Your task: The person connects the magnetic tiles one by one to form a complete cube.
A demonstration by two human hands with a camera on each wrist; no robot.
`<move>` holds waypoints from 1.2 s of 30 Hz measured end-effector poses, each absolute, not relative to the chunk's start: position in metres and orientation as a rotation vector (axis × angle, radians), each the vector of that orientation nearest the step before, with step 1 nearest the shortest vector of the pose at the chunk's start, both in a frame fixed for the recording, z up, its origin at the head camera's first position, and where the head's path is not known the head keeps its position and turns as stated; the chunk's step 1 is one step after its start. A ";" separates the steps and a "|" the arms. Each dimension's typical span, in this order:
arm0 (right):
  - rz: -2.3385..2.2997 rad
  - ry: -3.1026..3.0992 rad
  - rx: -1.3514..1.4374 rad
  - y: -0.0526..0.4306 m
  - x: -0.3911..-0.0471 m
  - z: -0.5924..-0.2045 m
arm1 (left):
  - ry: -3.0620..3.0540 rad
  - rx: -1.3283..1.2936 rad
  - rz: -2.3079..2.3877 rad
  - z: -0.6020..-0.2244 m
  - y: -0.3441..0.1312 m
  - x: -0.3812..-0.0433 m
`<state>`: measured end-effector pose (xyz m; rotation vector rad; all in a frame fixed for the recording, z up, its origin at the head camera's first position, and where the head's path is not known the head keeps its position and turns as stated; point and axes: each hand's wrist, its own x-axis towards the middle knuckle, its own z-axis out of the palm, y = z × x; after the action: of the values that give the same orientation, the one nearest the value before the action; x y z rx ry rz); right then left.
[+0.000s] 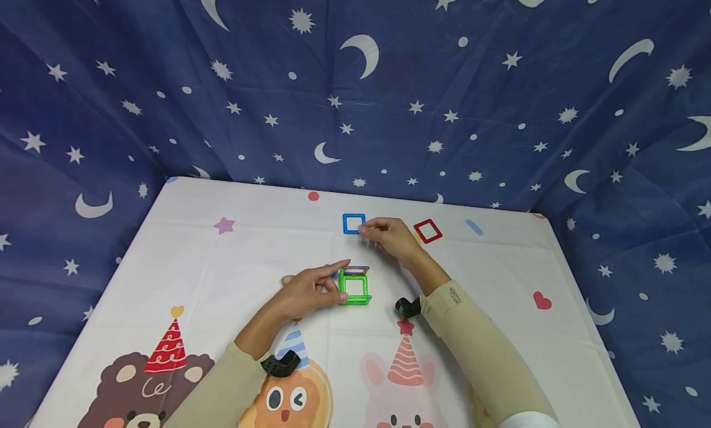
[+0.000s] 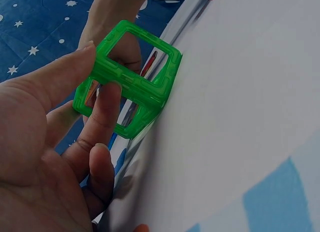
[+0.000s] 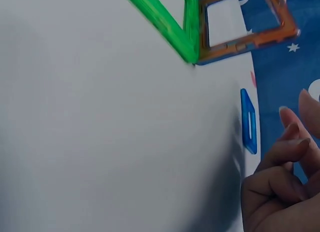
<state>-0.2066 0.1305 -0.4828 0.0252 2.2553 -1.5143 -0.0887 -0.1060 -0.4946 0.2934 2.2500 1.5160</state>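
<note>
My left hand [image 1: 308,290] pinches a small build of magnetic tile frames between its thumb and fingers. Two green square tiles [image 2: 132,85] meet along an edge there, and an orange-looking tile [image 3: 272,37] stands up at the far side. Beyond it, my right hand [image 1: 393,235] reaches over a blue square tile [image 1: 345,224] lying on the table, its fingertips overlapping that tile's near right corner in the head view. In the right wrist view, the fingers are bent with nothing between them, and a gap shows between them and the blue tile.
A red square tile [image 1: 420,234] lies to the right of my right hand. The white tablecloth [image 1: 489,280] carries printed animals, hats and shapes. Behind the table hangs a dark blue curtain [image 1: 389,162] with moons and stars.
</note>
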 end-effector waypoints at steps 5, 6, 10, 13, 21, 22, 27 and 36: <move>-1.526 2.316 0.068 0.126 -0.220 -0.487 | 2.258 0.304 1.511 -0.495 -0.106 -0.088; -1.521 2.326 0.074 0.125 -0.222 -0.488 | 2.260 0.307 1.509 -0.495 -0.106 -0.088; -1.509 2.350 0.105 0.123 -0.229 -0.493 | 2.267 0.316 1.502 -0.495 -0.106 -0.088; -1.509 2.357 0.125 0.122 -0.235 -0.497 | 2.266 0.315 1.504 -0.495 -0.106 -0.088; -1.445 2.441 0.185 0.119 -0.243 -0.503 | 2.270 0.300 1.498 -0.495 -0.106 -0.088; -1.436 2.454 0.188 0.118 -0.244 -0.503 | 2.273 0.301 1.496 -0.495 -0.106 -0.088; -1.375 2.518 0.211 0.114 -0.245 -0.501 | 2.276 0.307 1.497 -0.494 -0.106 -0.088; -1.210 2.620 0.149 0.110 -0.241 -0.499 | 2.269 0.300 1.502 -0.492 -0.106 -0.088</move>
<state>-0.2412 0.1103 -0.4988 0.1489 2.6205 -1.2105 -0.0878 -0.1059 -0.4921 0.3000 2.2687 1.5025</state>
